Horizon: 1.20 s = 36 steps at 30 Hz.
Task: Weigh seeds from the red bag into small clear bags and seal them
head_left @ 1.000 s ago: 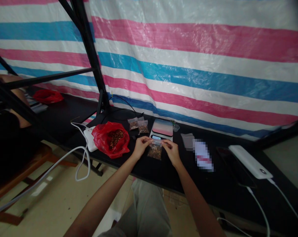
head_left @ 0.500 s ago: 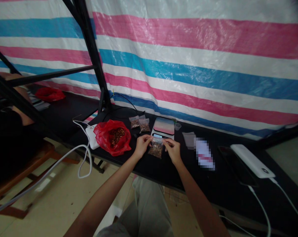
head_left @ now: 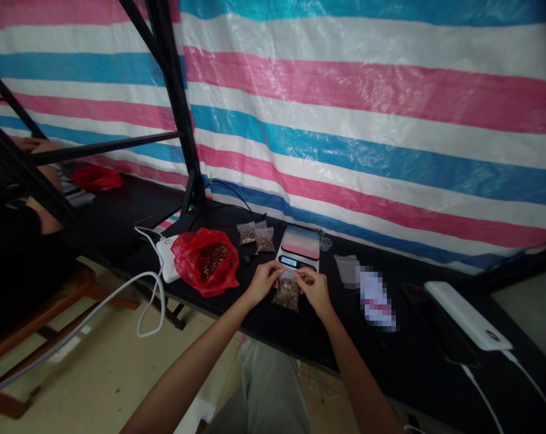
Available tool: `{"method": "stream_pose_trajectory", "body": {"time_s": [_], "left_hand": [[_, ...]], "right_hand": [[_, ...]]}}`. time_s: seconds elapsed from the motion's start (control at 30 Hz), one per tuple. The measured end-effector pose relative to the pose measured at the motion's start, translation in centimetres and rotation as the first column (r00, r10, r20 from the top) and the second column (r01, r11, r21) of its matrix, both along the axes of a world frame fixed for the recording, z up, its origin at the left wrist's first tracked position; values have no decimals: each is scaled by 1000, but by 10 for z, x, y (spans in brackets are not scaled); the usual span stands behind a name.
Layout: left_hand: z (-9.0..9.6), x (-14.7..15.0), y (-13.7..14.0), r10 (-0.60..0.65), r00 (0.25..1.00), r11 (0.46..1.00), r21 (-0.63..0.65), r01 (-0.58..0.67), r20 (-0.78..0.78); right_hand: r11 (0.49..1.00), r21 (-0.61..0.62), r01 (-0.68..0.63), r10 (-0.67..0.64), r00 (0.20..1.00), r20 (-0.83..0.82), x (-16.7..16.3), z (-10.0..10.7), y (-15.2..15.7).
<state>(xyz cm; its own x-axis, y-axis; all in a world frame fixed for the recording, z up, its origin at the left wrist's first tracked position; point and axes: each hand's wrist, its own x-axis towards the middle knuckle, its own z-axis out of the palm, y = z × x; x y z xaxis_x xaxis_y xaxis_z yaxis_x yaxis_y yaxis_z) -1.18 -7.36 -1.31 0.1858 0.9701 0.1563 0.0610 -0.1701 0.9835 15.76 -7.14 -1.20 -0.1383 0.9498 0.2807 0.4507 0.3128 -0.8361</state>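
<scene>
A small clear zip bag (head_left: 286, 295) with brown, grain-like bits in its lower part is held by its top edge near the table's front. My left hand (head_left: 264, 282) pinches the bag's upper left corner, and my right hand (head_left: 315, 288) pinches the upper right. Just behind the hands stands a digital scale (head_left: 301, 244) with a lit display and a bare, shiny platform. To the left lies an open red plastic bag (head_left: 205, 262) holding loose brown bits of the same look. Several filled zip bags (head_left: 256, 235) lie between the red bag and the scale.
Flat clear bags (head_left: 346, 270) lie right of the scale, near a small clear cup (head_left: 326, 244) and a blurred-out item (head_left: 376, 299). White power banks (head_left: 467, 314) with cables lie at both sides. At far left, a person's arm is beside another red bag (head_left: 96, 178).
The view has tilted up slightly, so the table sits lower in the picture. Both hands still pinch the zip bag's top edge and have come slightly closer together.
</scene>
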Motion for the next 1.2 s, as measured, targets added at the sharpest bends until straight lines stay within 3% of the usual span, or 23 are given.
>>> {"method": "stream_pose_trajectory", "body": {"time_s": [0.2, 0.43, 0.63, 0.77, 0.97, 1.1, 1.2], "left_hand": [[4, -1, -4, 71, 991, 993, 99, -60, -112], [6, 0, -7, -12, 991, 996, 87, 23, -135], [9, 1, -7, 85, 984, 992, 104, -70, -155], [4, 2, -4, 145, 979, 987, 96, -132, -146], [0, 4, -5, -85, 994, 996, 15, 86, -69], [4, 7, -13, 5, 995, 998, 70, 3, -104], [9, 6, -14, 0, 999, 1000, 10, 0, -50]], "right_hand": [[998, 53, 18, -23, 996, 92, -5, 2, -3], [991, 100, -91, 70, 978, 198, -5, 8, -6], [994, 88, -68, 56, 990, 129, -10, 9, -8], [997, 74, 28, -36, 994, 105, -8, 5, -4], [984, 176, 33, -88, 945, 314, -3, 8, -11], [969, 241, 47, -126, 938, 322, -8, 8, -16], [957, 286, 53, -131, 956, 261, -7, 10, -18]]}}
